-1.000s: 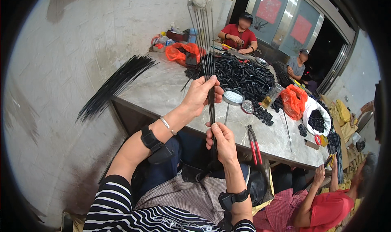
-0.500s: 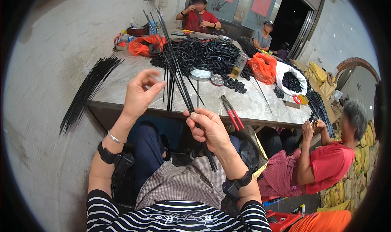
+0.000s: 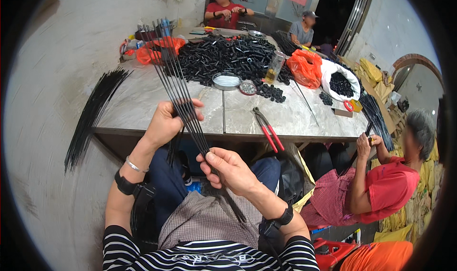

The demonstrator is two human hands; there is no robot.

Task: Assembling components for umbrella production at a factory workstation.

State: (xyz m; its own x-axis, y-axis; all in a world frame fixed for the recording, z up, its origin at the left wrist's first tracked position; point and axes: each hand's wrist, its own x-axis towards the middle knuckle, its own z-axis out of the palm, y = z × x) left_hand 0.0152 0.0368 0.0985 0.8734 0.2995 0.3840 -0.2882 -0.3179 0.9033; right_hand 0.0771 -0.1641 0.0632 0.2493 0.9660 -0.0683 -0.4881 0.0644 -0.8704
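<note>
A fanned bundle of thin black rods (image 3: 172,76) rises in front of me, tilted up to the left. My right hand (image 3: 228,168) pinches it low down, thumb on top, and the lower ends stick out below over my checked apron. Higher up, my left hand (image 3: 166,124) is closed about the rods, its fingers partly hidden behind them. More black rod ends hang beneath the left hand; whether it holds them I cannot tell. Pliers with red handles (image 3: 269,132) lie at the table edge, right of my hands.
On the grey table (image 3: 128,107) are a heap of black tubular parts (image 3: 223,57), a round dish (image 3: 226,81), a glass (image 3: 275,67), orange bags (image 3: 304,67) and a white sack (image 3: 328,78). Black rods (image 3: 93,114) overhang its left end. Three people sit around, one close by on my right (image 3: 385,185).
My left hand, apart from the rods before, has closed on them. The rods have fanned out and shifted left, and my right hand is a little lower and further left.
</note>
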